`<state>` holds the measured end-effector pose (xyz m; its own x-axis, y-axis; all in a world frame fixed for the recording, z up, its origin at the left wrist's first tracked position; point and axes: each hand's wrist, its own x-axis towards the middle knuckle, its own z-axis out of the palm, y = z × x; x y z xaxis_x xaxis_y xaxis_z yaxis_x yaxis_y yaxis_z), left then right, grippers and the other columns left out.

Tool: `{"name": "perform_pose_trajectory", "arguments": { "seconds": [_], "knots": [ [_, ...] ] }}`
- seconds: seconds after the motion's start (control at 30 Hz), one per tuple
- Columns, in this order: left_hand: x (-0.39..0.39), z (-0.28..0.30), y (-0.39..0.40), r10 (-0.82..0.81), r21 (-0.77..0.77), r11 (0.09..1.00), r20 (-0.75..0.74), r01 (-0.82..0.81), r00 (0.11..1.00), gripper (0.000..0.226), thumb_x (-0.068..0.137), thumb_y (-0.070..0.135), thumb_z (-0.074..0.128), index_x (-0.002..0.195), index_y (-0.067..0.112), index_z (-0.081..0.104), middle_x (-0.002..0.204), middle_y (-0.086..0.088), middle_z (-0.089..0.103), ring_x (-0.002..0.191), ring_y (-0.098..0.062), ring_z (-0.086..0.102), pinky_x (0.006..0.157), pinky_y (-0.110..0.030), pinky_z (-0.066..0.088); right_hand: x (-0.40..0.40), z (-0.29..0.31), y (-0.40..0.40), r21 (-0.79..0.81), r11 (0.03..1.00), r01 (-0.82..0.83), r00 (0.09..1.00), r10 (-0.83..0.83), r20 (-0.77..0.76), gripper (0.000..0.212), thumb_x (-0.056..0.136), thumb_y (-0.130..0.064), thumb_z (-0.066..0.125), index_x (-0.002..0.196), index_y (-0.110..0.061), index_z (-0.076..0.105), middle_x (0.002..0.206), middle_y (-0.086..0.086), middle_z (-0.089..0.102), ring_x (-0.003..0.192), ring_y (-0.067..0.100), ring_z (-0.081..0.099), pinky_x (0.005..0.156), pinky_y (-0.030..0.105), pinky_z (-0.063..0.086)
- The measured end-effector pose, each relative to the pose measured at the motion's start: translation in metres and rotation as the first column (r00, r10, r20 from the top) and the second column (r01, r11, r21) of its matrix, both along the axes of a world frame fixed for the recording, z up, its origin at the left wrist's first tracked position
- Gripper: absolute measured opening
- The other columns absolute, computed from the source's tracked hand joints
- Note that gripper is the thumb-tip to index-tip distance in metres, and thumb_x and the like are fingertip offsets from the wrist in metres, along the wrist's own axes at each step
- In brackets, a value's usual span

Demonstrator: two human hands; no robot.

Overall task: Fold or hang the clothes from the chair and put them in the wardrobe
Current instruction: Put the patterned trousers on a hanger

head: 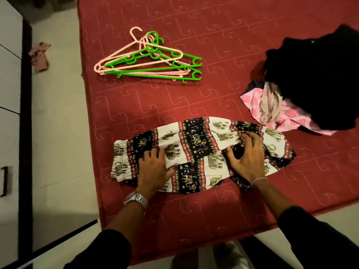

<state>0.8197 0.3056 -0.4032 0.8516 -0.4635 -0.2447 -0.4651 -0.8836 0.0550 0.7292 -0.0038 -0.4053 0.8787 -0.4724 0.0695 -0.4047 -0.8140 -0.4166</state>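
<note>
Elephant-print trousers [196, 144] in white, black and red lie folded lengthwise across the red mattress [223, 45], cuffs at the left. My left hand [153, 167], with a metal watch on the wrist, rests on the cloth near the cuffs, fingers slightly bent. My right hand [246, 156] lies on the right part with its fingers curled into the bunched fabric. A pile of dark clothes [314, 78] with a pink patterned garment [287, 115] under it sits at the right.
Several green and pink plastic hangers [149, 59] lie in a heap at the far left of the mattress. White wardrobe doors [9, 94] with a dark edge stand at the left. A pinkish rag [39, 56] lies on the pale floor.
</note>
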Motion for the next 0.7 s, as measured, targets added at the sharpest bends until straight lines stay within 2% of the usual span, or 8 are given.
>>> {"name": "perform_pose_trajectory", "arguments": {
  "seconds": [0.1, 0.2, 0.3, 0.37, 0.5, 0.57, 0.63, 0.7],
  "knots": [
    [0.001, -0.002, 0.008, 0.05, 0.046, 0.998, 0.009, -0.051, 0.999, 0.067, 0.081, 0.045, 0.074, 0.133, 0.01, 0.05, 0.118, -0.014, 0.057, 0.101, -0.034, 0.055, 0.07, -0.047, 0.055, -0.027, 0.005, -0.024, -0.155, 0.979, 0.134, 0.983, -0.151, -0.104, 0.06, 0.089, -0.047, 0.057, 0.133, -0.008, 0.044, 0.138, 0.02, 0.046, 0.129, 0.036, 0.043, 0.098, 0.06, 0.043],
    [0.0, -0.002, 0.019, 0.099, 0.12, 0.988, 0.009, -0.1, 0.995, 0.066, 0.073, 0.022, 0.082, 0.13, 0.005, 0.053, 0.117, -0.019, 0.057, 0.1, -0.039, 0.056, 0.067, -0.049, 0.055, -0.044, 0.016, -0.044, -0.252, 0.919, 0.302, 0.893, -0.366, -0.261, 0.074, 0.086, -0.044, 0.068, 0.14, -0.007, 0.034, 0.137, 0.026, 0.046, 0.126, 0.044, 0.044, 0.095, 0.061, 0.046],
    [-0.002, -0.003, 0.02, 0.117, 0.12, 0.986, 0.008, -0.117, 0.993, 0.062, 0.075, 0.011, 0.079, 0.131, 0.002, 0.053, 0.119, -0.021, 0.056, 0.1, -0.04, 0.056, 0.067, -0.05, 0.057, -0.034, 0.033, -0.065, -0.062, 0.799, 0.598, 0.751, -0.586, -0.303, 0.082, 0.082, -0.035, 0.076, 0.144, -0.011, 0.028, 0.133, 0.028, 0.05, 0.121, 0.047, 0.05, 0.091, 0.062, 0.048],
    [-0.003, -0.003, 0.022, 0.155, 0.036, 0.987, -0.044, -0.154, 0.987, 0.058, 0.079, 0.015, 0.077, 0.131, 0.002, 0.053, 0.12, -0.021, 0.057, 0.102, -0.041, 0.056, 0.071, -0.052, 0.056, -0.021, 0.047, -0.082, 0.053, 0.771, 0.635, 0.733, -0.579, -0.358, 0.057, 0.088, -0.025, 0.068, 0.138, -0.012, 0.044, 0.12, 0.024, 0.063, 0.106, 0.044, 0.062, 0.087, 0.055, 0.055],
    [0.001, -0.002, 0.034, 0.2, -0.195, 0.957, -0.104, -0.217, 0.974, 0.038, 0.093, 0.017, 0.055, 0.126, -0.002, 0.057, 0.114, -0.022, 0.06, 0.098, -0.038, 0.054, 0.078, -0.049, 0.051, 0.01, 0.08, -0.111, 0.428, 0.635, 0.642, 0.757, -0.439, -0.484, 0.023, 0.091, 0.007, 0.055, 0.112, 0.004, 0.065, 0.074, 0.014, 0.071, 0.055, 0.023, 0.066, 0.043, 0.026, 0.051],
    [0.001, -0.002, 0.04, 0.197, -0.261, 0.94, -0.105, -0.219, 0.975, 0.035, 0.093, 0.008, 0.054, 0.125, -0.004, 0.058, 0.112, -0.023, 0.061, 0.096, -0.037, 0.053, 0.079, -0.048, 0.05, 0.024, 0.101, -0.121, 0.475, 0.633, 0.612, 0.787, -0.429, -0.442, 0.025, 0.089, 0.011, 0.059, 0.113, 0.005, 0.064, 0.094, 0.02, 0.074, 0.078, 0.034, 0.073, 0.059, 0.033, 0.06],
    [0.002, -0.001, 0.043, 0.183, -0.27, 0.941, -0.102, -0.204, 0.978, 0.036, 0.091, 0.003, 0.057, 0.127, -0.007, 0.057, 0.114, -0.024, 0.06, 0.098, -0.038, 0.054, 0.082, -0.048, 0.05, 0.036, 0.116, -0.122, 0.255, 0.845, 0.47, 0.878, -0.419, -0.231, 0.038, 0.084, 0.008, 0.059, 0.121, 0.0, 0.064, 0.119, 0.027, 0.065, 0.107, 0.045, 0.064, 0.091, 0.048, 0.055],
    [0.002, 0.003, 0.043, 0.176, -0.269, 0.943, -0.104, -0.198, 0.979, 0.039, 0.09, 0.001, 0.06, 0.128, -0.008, 0.056, 0.116, -0.025, 0.06, 0.101, -0.04, 0.055, 0.084, -0.049, 0.051, 0.041, 0.121, -0.11, -0.032, 0.976, 0.213, 0.976, -0.215, -0.047, 0.062, 0.078, 0.009, 0.059, 0.137, -0.008, 0.054, 0.143, 0.029, 0.044, 0.126, 0.047, 0.049, 0.108, 0.053, 0.041]
  ]
}}
